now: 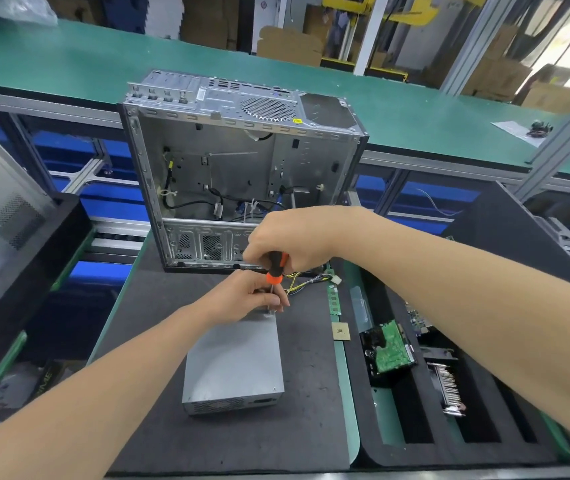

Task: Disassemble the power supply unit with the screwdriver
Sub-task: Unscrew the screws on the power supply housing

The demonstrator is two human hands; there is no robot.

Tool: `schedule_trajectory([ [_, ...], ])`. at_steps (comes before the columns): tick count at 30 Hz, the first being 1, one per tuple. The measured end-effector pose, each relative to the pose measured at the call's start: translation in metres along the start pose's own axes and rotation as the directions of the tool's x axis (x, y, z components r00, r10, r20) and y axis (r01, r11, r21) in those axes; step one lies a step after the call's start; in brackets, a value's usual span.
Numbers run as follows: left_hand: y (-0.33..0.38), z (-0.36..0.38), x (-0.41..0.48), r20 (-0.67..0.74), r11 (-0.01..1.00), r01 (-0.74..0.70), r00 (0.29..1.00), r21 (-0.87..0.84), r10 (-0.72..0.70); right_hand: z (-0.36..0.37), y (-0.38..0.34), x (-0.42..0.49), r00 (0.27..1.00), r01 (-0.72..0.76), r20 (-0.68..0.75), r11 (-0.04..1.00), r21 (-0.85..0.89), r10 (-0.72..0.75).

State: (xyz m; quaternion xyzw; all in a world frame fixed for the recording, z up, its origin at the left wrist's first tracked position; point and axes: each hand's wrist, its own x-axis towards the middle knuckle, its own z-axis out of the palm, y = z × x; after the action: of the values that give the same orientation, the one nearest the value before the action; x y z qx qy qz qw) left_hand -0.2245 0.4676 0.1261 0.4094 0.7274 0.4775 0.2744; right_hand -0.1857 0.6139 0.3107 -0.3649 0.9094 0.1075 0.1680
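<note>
Nearest the surface's (172,445) front edge, the power supply unit (233,362) is seen closed. At its far end the screwdriver (276,268) is clenched by the right grip (287,240), its shaft pinched by the left grip (252,294). Most dismantling is judged undone.

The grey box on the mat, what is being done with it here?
A person is working on the power supply unit, which lies on the dark mat before an open computer case. The right hand grips the screwdriver, tip down at the unit's far edge; the left hand pinches its shaft. The cover is not yet off.
</note>
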Motion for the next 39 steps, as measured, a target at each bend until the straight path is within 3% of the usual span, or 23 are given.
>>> schedule_trajectory([
  [4, -0.002, 0.003, -0.002, -0.018, 1.0, -0.004, 1.0, -0.023, 0.003, 0.002, -0.006, 0.0, 0.997, -0.075, 0.002, 0.997, 0.036, 0.075],
  [6, -0.003, 0.003, -0.002, -0.028, 0.997, 0.004, 1.0, -0.078, -0.006, 0.005, -0.013, 0.003, 0.973, -0.211, -0.069, 0.972, 0.109, 0.219],
  [8, -0.006, 0.004, -0.001, -0.034, 0.993, 0.026, 0.999, -0.114, -0.03, 0.008, -0.021, 0.011, 0.854, -0.457, -0.144, 0.854, 0.249, 0.5],
  [10, -0.007, 0.004, 0.0, -0.029, 0.993, 0.058, 0.998, -0.103, -0.061, 0.011, -0.025, 0.022, 0.658, -0.684, -0.134, 0.663, 0.303, 0.741],
  [12, -0.007, 0.004, 0.001, -0.026, 0.995, 0.058, 0.998, -0.086, -0.061, 0.015, -0.028, 0.032, 0.549, -0.775, -0.073, 0.54, 0.329, 0.832],
  [14, -0.005, 0.003, 0.002, -0.02, 0.998, 0.031, 0.999, -0.045, -0.032, 0.021, -0.027, 0.037, 0.515, -0.768, -0.051, 0.487, 0.415, 0.855],
  [16, -0.002, 0.0, 0.003, -0.008, 1.0, 0.013, 1.0, 0.007, -0.013, 0.026, -0.024, 0.036, 0.529, -0.731, -0.078, 0.5, 0.464, 0.845],
  [18, 0.001, -0.002, 0.004, 0.009, 0.999, 0.006, 1.0, 0.037, -0.007, 0.027, -0.019, 0.029, 0.59, -0.694, -0.11, 0.572, 0.437, 0.8],
  [21, 0.003, -0.005, 0.006, 0.02, 0.998, 0.009, 1.0, 0.054, -0.011, 0.021, -0.006, 0.015, 0.789, -0.541, -0.132, 0.78, 0.313, 0.6],
  [24, 0.003, -0.007, 0.006, 0.046, 0.997, 0.001, 0.999, 0.08, -0.004, 0.015, 0.002, 0.004, 0.951, -0.245, -0.152, 0.957, 0.152, 0.268],
  [27, 0.002, -0.006, 0.007, 0.052, 0.996, -0.005, 0.999, 0.087, 0.0, 0.013, 0.01, 0.0, 0.986, -0.083, -0.146, 0.996, 0.013, 0.084],
  [30, 0.0, -0.002, 0.005, 0.016, 0.998, 0.013, 1.0, 0.068, -0.014, 0.016, 0.005, -0.002, 0.966, -0.151, -0.2, 0.986, 0.066, 0.162],
  [33, -0.002, 0.0, 0.002, -0.022, 0.999, 0.047, 0.999, -0.012, -0.047, 0.023, -0.011, 0.001, 0.869, -0.346, -0.254, 0.888, 0.303, 0.425],
  [35, -0.002, 0.0, 0.002, -0.025, 0.998, 0.055, 0.998, -0.027, -0.055, 0.022, -0.016, 0.01, 0.717, -0.549, -0.191, 0.712, 0.438, 0.67],
  [37, 0.001, 0.001, 0.004, -0.01, 0.998, 0.057, 0.998, 0.0, -0.057, 0.019, -0.02, 0.02, 0.58, -0.706, -0.11, 0.565, 0.428, 0.807],
  [39, 0.002, 0.0, 0.005, -0.005, 0.997, 0.063, 0.998, 0.052, -0.063, 0.021, -0.025, 0.028, 0.517, -0.757, -0.094, 0.506, 0.414, 0.851],
])
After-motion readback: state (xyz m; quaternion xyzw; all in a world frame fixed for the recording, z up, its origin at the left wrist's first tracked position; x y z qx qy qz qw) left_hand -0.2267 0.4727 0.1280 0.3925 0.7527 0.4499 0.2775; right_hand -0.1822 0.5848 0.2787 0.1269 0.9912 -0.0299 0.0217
